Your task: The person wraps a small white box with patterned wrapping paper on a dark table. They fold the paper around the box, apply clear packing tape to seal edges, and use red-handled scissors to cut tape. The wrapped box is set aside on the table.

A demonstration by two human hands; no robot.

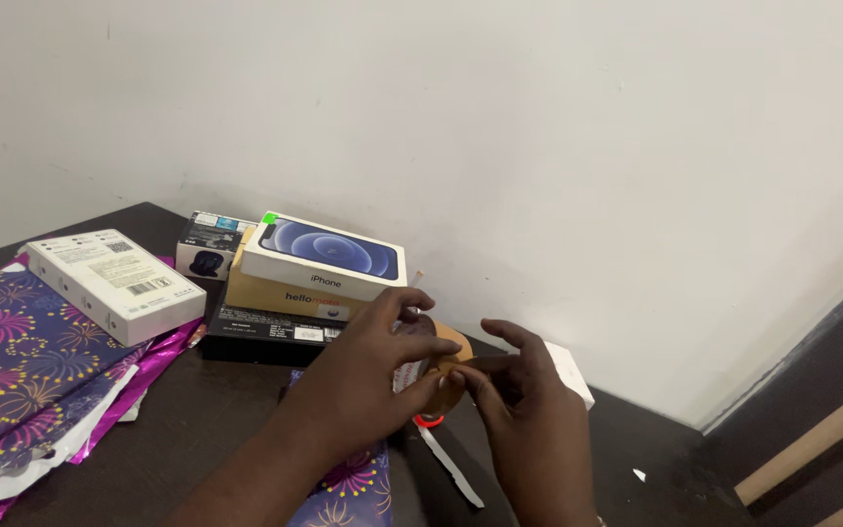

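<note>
My left hand (368, 366) grips a roll of brown tape (449, 349) above the dark table (217, 410). My right hand (529, 410) pinches the roll's edge with thumb and forefinger, touching the left hand's fingertips. Under the hands lies purple patterned wrapping paper (353, 483) and something with a small red ring (428, 422), mostly hidden. A white strip (451, 468) lies on the table below the hands. A small white box (570, 371) shows behind my right hand.
A stack of phone boxes stands at the back: a white one (324, 256) on a tan one (280, 296) on a black one (260, 332). A small earbuds box (209, 249), a long white box (114, 283) and purple firework-patterned paper (21, 371) lie left. The white wall (539, 127) is close behind.
</note>
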